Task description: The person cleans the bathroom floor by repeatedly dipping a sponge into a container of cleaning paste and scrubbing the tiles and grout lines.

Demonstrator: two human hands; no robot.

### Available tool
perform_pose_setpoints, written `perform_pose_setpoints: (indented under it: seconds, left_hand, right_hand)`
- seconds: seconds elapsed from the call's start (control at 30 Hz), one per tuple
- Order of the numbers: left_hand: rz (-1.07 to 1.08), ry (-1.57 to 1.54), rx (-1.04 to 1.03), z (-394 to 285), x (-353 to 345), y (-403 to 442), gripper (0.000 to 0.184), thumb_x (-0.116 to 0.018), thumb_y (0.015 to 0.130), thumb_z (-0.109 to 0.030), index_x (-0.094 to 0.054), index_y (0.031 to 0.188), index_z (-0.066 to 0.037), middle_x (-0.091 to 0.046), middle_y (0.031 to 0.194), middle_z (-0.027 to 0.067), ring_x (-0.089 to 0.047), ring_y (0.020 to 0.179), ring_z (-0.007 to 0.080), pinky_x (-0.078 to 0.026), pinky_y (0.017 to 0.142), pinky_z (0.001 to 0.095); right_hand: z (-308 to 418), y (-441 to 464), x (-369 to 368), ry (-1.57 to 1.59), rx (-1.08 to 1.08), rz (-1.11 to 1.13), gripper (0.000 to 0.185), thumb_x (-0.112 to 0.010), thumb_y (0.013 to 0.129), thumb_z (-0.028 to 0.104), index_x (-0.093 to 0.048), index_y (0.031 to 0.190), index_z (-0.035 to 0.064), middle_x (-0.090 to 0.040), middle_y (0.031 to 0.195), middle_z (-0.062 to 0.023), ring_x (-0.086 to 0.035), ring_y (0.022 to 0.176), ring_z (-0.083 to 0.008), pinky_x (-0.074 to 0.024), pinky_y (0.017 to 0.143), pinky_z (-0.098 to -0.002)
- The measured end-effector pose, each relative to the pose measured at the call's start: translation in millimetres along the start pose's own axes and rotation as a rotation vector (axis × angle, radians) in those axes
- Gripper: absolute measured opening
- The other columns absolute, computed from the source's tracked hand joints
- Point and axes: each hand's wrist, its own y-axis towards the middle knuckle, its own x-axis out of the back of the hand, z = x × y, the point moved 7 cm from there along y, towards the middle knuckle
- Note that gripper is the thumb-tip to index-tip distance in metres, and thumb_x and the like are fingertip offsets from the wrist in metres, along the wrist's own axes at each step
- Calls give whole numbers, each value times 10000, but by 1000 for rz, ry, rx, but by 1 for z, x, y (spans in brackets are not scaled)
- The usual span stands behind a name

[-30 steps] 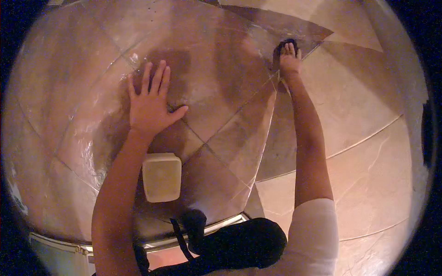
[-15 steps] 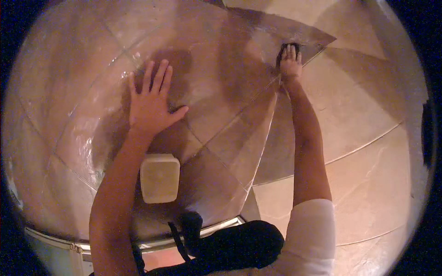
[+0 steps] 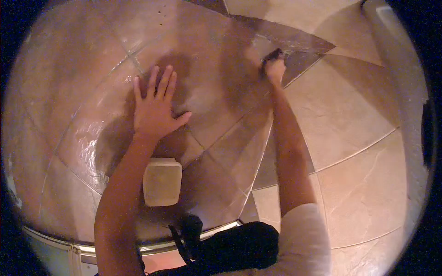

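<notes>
My left hand (image 3: pixel 158 108) rests flat on the wet brown tiled surface (image 3: pixel 202 99), fingers spread and nothing held. Farther off at the upper right, my right hand (image 3: pixel 276 72) is curled over a small dark pad (image 3: pixel 275 55) pressed against the tiles. Blur and the fingers hide most of the pad, so its exact kind does not show. Between my left forearm and my body sits a cream rectangular plastic tub (image 3: pixel 162 183), close to that forearm.
Pale dry-looking tiles (image 3: pixel 359 124) lie to the right, beyond a light grout line. Along the bottom runs a pale metal edge (image 3: pixel 50 238), with my dark clothing over part of it. Wet shine (image 3: pixel 90 142) covers the tiles at left.
My right hand has moved left and slightly down with the dark pad, its fingers now curled rather than laid out straight. The view has shifted slightly; my left hand stays flat.
</notes>
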Motion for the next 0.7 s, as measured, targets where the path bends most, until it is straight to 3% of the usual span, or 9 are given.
perform_pose_setpoints:
  seconds: [0.03,0.1,0.13,0.23,0.4,0.5,0.57,0.63,0.7]
  left_hand:
    - [15,1,9,1,-2,-1,977,-545,695,-647,-238,1435,-88,-160,1519,26,-108,1400,267,-63,1081,603]
    - [43,11,13,2,-4,-1,976,-548,695,-644,-237,1435,-89,-160,1519,26,-106,1401,266,-63,1082,602]
    - [34,20,17,2,-3,-1,978,-550,694,-643,-235,1436,-89,-155,1520,24,-105,1401,264,-65,1082,601]
    - [21,24,9,-1,-5,-1,979,-554,691,-640,-234,1436,-89,-153,1520,23,-105,1401,261,-71,1082,599]
    - [12,33,16,1,-4,-1,987,-560,681,-638,-233,1435,-93,-172,1514,27,-111,1399,257,-80,1083,597]
    - [-21,30,17,-5,-2,0,993,-561,679,-639,-225,1437,-92,-185,1510,31,-109,1400,254,-81,1083,597]
    - [-16,39,-2,-3,-4,0,995,-558,681,-637,-221,1437,-86,-185,1509,32,-117,1398,255,-87,1079,605]
    - [-22,53,0,-3,-6,-1,992,-554,683,-637,-224,1436,-83,-185,1510,33,-121,1397,257,-93,1075,610]
    - [-31,51,-8,-8,-7,-2,989,-551,684,-637,-227,1434,-80,-185,1510,33,-126,1396,260,-98,1071,615]
  right_hand:
    - [17,-20,-3,181,82,-132,505,-536,780,106,-436,1263,-2,-514,1257,-215,-500,1152,-385,-395,977,-452]
    - [68,-48,-18,344,789,-532,521,-521,784,138,-449,1295,60,-555,1187,-240,-534,1101,-391,-451,917,-420]
    - [70,-43,-19,346,779,-524,521,-521,784,138,-449,1295,60,-555,1187,-240,-534,1101,-391,-451,917,-420]
    - [68,-49,-6,291,1228,-505,517,-495,807,145,-435,1320,112,-601,1092,-241,-582,999,-411,-480,849,-451]
    - [-34,42,5,-21,300,-166,485,-524,795,170,-482,1277,133,-607,1035,-257,-588,947,-429,-479,833,-464]
    - [-23,56,-13,139,182,-319,454,-543,769,167,-536,1219,114,-614,984,-274,-591,931,-434,-474,834,-472]
    - [15,-4,10,157,199,-316,416,-549,763,160,-574,1173,95,-614,972,-281,-595,923,-428,-476,827,-476]
    - [54,-62,28,-113,871,-758,469,-551,764,156,-523,1226,80,-618,972,-271,-595,917,-427,-471,828,-488]
    - [3,-16,14,-39,806,-443,530,-553,770,161,-456,1282,68,-621,969,-268,-598,907,-425,-468,828,-489]
